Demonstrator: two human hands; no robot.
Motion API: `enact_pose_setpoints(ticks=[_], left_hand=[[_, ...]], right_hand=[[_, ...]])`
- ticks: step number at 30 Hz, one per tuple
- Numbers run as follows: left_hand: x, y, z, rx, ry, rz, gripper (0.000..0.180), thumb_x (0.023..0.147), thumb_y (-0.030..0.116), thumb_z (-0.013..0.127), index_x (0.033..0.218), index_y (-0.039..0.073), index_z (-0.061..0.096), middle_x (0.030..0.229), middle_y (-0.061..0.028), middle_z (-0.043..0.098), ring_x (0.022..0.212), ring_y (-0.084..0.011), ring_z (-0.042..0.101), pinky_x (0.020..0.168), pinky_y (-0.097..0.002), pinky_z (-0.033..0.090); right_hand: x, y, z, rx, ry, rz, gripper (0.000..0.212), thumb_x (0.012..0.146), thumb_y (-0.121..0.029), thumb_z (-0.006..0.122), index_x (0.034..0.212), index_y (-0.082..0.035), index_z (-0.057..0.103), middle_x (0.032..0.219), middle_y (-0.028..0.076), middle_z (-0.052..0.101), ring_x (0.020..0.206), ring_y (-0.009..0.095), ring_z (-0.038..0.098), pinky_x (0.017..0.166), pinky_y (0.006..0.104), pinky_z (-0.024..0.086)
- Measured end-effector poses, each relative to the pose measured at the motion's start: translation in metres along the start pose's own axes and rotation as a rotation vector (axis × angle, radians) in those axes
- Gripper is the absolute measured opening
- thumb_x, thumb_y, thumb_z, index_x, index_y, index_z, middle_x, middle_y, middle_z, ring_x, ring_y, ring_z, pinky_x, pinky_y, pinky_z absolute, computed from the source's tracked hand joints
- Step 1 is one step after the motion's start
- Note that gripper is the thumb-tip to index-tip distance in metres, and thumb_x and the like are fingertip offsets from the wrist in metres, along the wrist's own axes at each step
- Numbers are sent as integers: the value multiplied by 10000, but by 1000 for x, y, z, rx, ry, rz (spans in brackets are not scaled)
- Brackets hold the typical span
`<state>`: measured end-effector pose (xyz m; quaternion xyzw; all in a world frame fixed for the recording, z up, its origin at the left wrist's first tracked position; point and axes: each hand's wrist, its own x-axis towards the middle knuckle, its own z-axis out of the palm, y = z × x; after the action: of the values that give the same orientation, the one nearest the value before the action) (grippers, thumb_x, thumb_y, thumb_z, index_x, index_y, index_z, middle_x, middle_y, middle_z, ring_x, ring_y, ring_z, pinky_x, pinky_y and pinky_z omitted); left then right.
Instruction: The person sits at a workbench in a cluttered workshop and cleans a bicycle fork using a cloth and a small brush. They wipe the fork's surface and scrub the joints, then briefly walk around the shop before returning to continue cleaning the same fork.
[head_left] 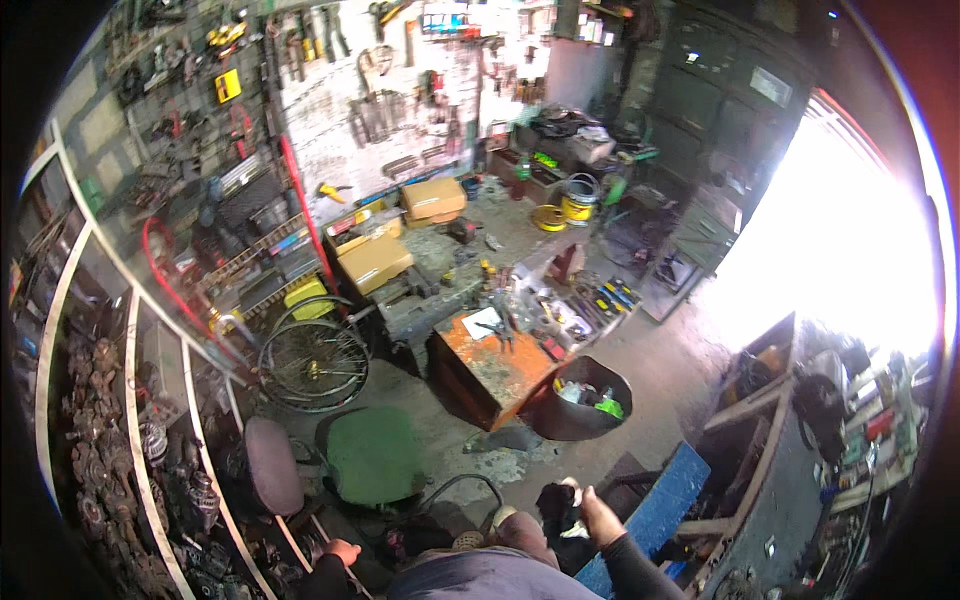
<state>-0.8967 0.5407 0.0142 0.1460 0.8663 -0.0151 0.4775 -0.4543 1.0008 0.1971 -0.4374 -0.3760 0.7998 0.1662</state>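
My right hand [599, 517] is low in the view, right of my body, its fingers closed against a dark cloth-like bundle [556, 508] with white patches. Whether that bundle is a rag or a glove is too small to make out. Left of my body, my left hand [343, 551] hangs low with its fingers curled in, and no thing shows in it. Close to it are a green chair seat [375, 455] and a padded grey-purple backrest [273, 466]. A blue board [655, 515] lies slanted beside my right forearm.
Ahead stands a rust-orange cabinet [490, 365] with hand tools on top, beside a dark bin [580, 398] of rubbish. Bicycle wheels [315, 365] lean at the left. A white-framed rack [133, 400] holds greasy metal parts. Right are wooden shelves [745, 410] and a bright doorway [840, 230].
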Motion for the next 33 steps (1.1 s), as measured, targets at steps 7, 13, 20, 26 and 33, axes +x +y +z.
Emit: enact_pose_setpoints(ticks=[7,13,20,26,33], left_hand=[[0,17,58,355,-188,206,632,1135,618,512,1170,61,809,1147,-202,814,1067,-417,770,973,-566,585],[33,104,10,205,-54,465,503,1140,482,598,1450,126,770,1374,-169,787,1207,-384,740,1046,-532,573],[79,187,-169,-505,487,68,725,1040,535,780,1502,-18,707,1451,-251,768,1339,-400,736,1151,-511,564],[153,155,-332,-701,905,-59,663,976,413,821,1472,-6,687,1264,-200,803,1203,-407,759,1071,-503,584],[291,123,-586,-972,1149,-131,656,1013,222,845,1557,-59,611,1478,-289,730,1348,-459,717,1146,-524,560]], right_hand=[[139,7,48,214,-383,193,610,1230,-535,485,1550,-49,664,1431,119,779,1305,285,739,1181,446,562],[276,-98,22,3,-425,66,570,1165,-496,647,1527,-57,676,1393,101,783,1226,265,770,1106,431,613],[425,-181,26,164,-443,32,409,1080,-407,808,1338,-94,752,1181,34,811,1036,221,784,958,402,637],[493,-157,11,-273,-199,-41,263,1187,-334,640,1265,-127,783,1059,-4,755,928,161,689,849,343,556],[497,-196,96,-567,5,119,291,1197,-333,617,1232,-101,788,1081,8,766,971,184,706,888,351,558]])
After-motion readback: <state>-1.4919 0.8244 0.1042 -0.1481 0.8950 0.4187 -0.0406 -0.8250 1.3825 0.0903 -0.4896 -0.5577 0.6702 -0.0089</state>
